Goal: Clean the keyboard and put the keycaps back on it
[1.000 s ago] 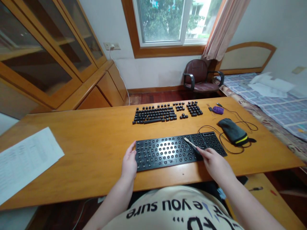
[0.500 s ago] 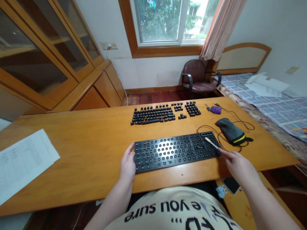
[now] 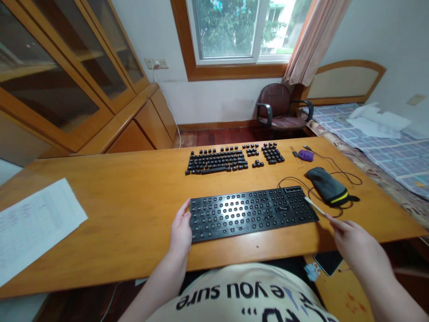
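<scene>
A black keyboard base (image 3: 251, 212) with its keycaps off lies near the front edge of the wooden desk (image 3: 127, 210). My left hand (image 3: 181, 232) rests against its left end, fingers curled on the edge. My right hand (image 3: 351, 239) is off the keyboard's right end and pinches a thin white swab (image 3: 315, 206), whose tip points at the base's right corner. The removed black keycaps (image 3: 234, 158) are laid out in rows farther back on the desk.
A dark pouch with a yellow stripe (image 3: 330, 188) and a black cable lie right of the keyboard. A purple item (image 3: 305, 155) sits behind them. Printed paper (image 3: 33, 223) lies at the left. A phone (image 3: 330, 261) lies below the desk edge. Chair (image 3: 278, 107) and bed (image 3: 385, 143) stand behind.
My right hand with the swab has drawn back to the right, from over the keyboard's right half to just past its right end. My left hand has stayed put.
</scene>
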`<control>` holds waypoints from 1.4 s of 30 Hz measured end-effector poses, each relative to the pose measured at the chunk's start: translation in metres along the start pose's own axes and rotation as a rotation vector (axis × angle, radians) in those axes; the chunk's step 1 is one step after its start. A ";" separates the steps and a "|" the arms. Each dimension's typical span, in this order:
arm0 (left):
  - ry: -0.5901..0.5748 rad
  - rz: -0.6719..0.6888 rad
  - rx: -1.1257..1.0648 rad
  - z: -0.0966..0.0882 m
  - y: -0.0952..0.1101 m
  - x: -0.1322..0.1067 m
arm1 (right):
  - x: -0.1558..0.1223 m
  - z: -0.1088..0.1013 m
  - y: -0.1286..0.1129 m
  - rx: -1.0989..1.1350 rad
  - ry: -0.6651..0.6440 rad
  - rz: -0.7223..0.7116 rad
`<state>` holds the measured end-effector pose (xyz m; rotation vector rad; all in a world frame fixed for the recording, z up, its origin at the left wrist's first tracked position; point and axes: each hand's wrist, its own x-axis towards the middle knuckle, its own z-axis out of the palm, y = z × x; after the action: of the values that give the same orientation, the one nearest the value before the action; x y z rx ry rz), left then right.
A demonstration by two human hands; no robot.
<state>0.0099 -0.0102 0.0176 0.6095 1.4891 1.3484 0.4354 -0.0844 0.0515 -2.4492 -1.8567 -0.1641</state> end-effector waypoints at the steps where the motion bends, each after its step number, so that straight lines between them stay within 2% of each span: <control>1: 0.002 -0.005 -0.007 0.000 0.001 0.000 | 0.001 -0.003 0.001 -0.005 0.029 -0.003; 4: 0.008 -0.007 -0.041 -0.003 0.000 0.003 | 0.002 -0.007 -0.017 0.078 0.080 -0.096; 7: 0.023 0.006 -0.057 -0.009 -0.001 0.007 | 0.003 0.000 -0.041 0.161 0.007 -0.239; 9: 0.041 0.014 -0.056 -0.013 0.000 0.010 | 0.006 0.006 -0.045 0.122 -0.026 -0.250; 14: 0.058 -0.017 -0.049 -0.017 0.006 0.014 | 0.016 0.005 -0.027 -0.026 0.082 -0.086; 16: 0.068 -0.014 -0.038 -0.016 0.007 0.016 | 0.012 0.001 -0.025 0.015 0.102 -0.147; 19: 0.083 -0.012 -0.017 -0.016 0.007 0.019 | 0.005 0.002 -0.023 0.122 0.003 -0.372; 20: 0.086 -0.010 -0.012 -0.017 0.007 0.020 | 0.005 0.003 -0.018 0.142 -0.032 -0.406; 25: 0.081 -0.022 -0.014 -0.017 0.008 0.022 | 0.018 0.003 0.028 0.105 -0.002 -0.257; 27: 0.086 -0.030 -0.018 -0.016 0.010 0.023 | 0.024 -0.002 0.034 0.078 0.037 -0.250; 29: 0.098 -0.033 -0.017 -0.015 0.012 0.023 | 0.028 -0.005 0.029 0.123 0.007 -0.361; 32: 0.114 -0.031 0.002 -0.014 0.017 0.024 | 0.036 -0.005 0.019 0.200 -0.110 -0.538; 34: 0.114 -0.027 0.021 -0.013 0.019 0.026 | 0.047 -0.004 0.022 0.190 -0.115 -0.525; 38: 0.095 -0.032 0.055 -0.016 0.021 0.031 | 0.075 -0.006 0.036 0.195 -0.016 -0.514; 40: 0.091 -0.025 0.061 -0.017 0.019 0.034 | 0.086 -0.008 0.025 0.253 -0.054 -0.575; 42: 0.095 -0.008 0.067 -0.019 0.017 0.037 | 0.090 -0.008 -0.002 0.282 -0.125 -0.642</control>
<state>-0.0249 0.0176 0.0187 0.5883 1.6171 1.3413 0.4571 0.0012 0.0702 -1.6530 -2.4572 0.2137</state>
